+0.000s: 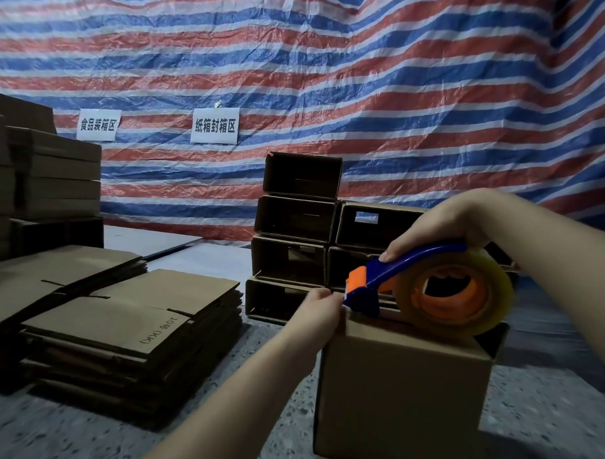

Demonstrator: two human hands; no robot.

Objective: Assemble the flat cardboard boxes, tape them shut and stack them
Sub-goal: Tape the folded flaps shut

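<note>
Cardboard box, tape dispenser gripped atop

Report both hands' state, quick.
Left hand: pinching the tape end at the box edge.
Right hand: gripping the tape dispenser.

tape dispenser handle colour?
Blue handle, orange at the cutter end and hub; the head view shows it, gripped by the right hand.

Two bare forearms, left hand and right hand. No sleeves, gloves, rings or watch visible.
</note>
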